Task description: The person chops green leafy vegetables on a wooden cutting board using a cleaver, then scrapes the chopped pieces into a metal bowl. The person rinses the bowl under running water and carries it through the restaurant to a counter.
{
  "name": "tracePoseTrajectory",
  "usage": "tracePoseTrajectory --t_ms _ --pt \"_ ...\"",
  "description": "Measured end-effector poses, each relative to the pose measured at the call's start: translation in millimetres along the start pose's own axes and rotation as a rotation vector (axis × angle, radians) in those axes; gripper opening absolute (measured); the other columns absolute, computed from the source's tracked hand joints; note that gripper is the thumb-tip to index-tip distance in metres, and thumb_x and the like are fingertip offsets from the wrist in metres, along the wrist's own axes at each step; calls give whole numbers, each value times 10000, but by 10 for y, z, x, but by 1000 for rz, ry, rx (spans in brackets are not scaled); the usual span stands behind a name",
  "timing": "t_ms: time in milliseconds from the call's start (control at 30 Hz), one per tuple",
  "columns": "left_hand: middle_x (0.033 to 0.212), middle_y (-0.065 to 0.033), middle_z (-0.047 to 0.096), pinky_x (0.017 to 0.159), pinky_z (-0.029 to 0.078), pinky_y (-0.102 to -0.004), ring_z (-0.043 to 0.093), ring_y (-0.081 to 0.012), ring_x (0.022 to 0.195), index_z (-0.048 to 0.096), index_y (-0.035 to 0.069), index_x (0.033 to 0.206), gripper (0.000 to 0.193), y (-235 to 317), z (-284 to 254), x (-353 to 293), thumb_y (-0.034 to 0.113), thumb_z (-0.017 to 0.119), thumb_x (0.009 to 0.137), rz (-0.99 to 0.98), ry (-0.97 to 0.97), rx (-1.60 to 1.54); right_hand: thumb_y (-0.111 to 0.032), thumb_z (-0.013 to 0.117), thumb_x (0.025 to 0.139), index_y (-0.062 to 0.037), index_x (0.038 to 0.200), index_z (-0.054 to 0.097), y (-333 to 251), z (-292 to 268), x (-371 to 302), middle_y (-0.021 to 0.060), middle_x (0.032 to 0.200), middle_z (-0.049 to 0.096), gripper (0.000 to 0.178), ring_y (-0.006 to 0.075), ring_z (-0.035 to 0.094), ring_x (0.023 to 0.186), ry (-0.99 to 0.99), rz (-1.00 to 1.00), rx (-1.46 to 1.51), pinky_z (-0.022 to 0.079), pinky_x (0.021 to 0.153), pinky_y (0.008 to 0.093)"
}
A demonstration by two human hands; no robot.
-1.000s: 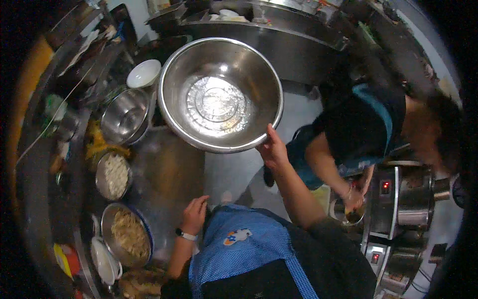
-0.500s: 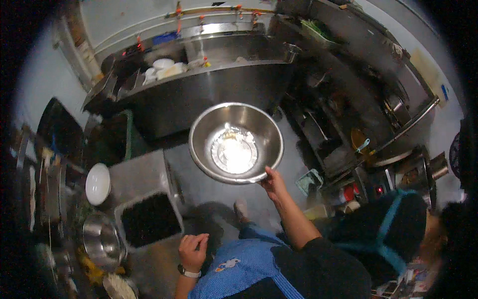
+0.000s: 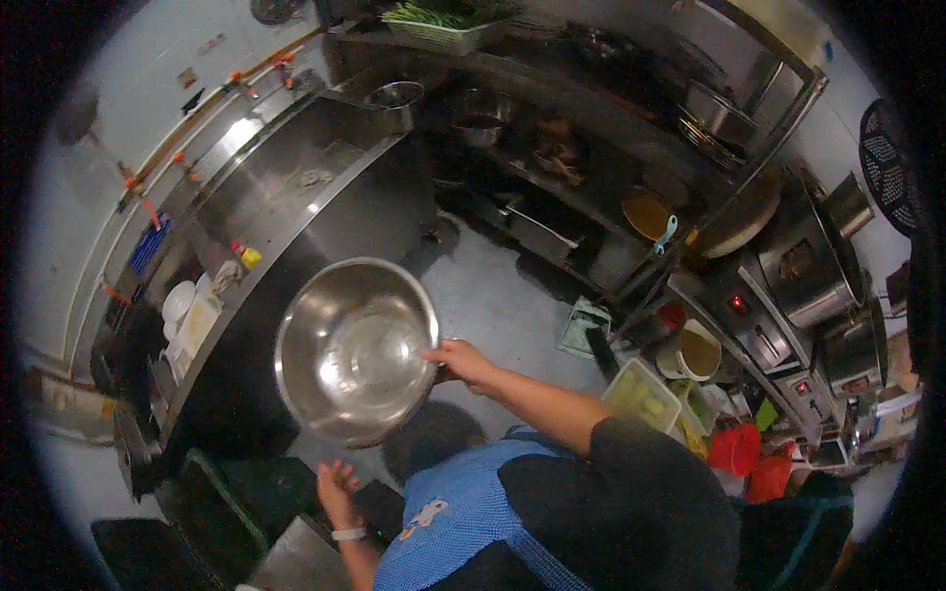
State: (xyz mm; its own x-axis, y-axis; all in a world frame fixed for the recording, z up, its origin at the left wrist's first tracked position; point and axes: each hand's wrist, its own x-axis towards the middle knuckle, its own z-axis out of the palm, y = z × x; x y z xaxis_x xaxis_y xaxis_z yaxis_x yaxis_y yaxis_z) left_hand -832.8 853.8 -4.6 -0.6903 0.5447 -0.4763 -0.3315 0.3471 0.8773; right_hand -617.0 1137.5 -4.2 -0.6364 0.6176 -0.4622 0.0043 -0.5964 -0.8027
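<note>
A wide stainless steel mixing bowl (image 3: 330, 315) hangs in front of me, tilted so that its shiny inside faces up at me. My right hand (image 3: 463, 362) grips its rim on the right side, thumb over the edge and the other fingers mostly hidden behind the wall. Just below the bowl's lower edge is my left hand (image 3: 338, 492), fingers spread and holding nothing. It appears apart from the bowl.
A steel sink counter (image 3: 325, 231) runs along the left, with white dishes (image 3: 179, 300) at its near end. Dark steel shelving (image 3: 591, 212) stands at the back right. A white bucket (image 3: 690, 353), a tub of green contents (image 3: 642, 396) and red containers (image 3: 734, 449) crowd the right.
The view has turned to the right, and the sink now lies at the left. The bowl is held closer and more tilted. My left hand's curled fingers have spread.
</note>
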Motion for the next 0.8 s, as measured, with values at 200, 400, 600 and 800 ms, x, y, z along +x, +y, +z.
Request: tracePoseTrajectory --t_ms 200,400,600,800 --pt "1155 -108 581 910 417 -337 540 -195 1038 533 18 1208 369 1206 -269 1337 288 445 972 120 142 -346 -274 626 882 -62 970 612 -682 555 1280 27 864 636 229 122 624 799 -112 152 41 529 716 276" --pt "1250 -116 517 992 373 -342 482 -223 1166 494 -24 1256 382 2503 -49 2656 214 431 964 542 255 -92 -248 601 896 -18 1090 541 -1440 889 2579 106 1066 602 307 208 624 886 -216 161 347 538 815 386" --pt "1153 -68 560 808 445 -244 568 -148 1025 498 -20 1195 337 4376 858 3626 206 517 947 684 24 -120 -276 571 887 -45 953 578 -2109 1051 3905 105 866 628 240 263 629 789 -367 263 655 519 771 435" --pt "920 -36 576 721 457 -227 564 -112 819 545 -21 1149 290 5306 2154 4186 138 572 908 646 -224 151 -238 542 857 -145 616 487 -2293 936 5006 2 601 522 263 165 575 603 -206 388 654 469 525 296"
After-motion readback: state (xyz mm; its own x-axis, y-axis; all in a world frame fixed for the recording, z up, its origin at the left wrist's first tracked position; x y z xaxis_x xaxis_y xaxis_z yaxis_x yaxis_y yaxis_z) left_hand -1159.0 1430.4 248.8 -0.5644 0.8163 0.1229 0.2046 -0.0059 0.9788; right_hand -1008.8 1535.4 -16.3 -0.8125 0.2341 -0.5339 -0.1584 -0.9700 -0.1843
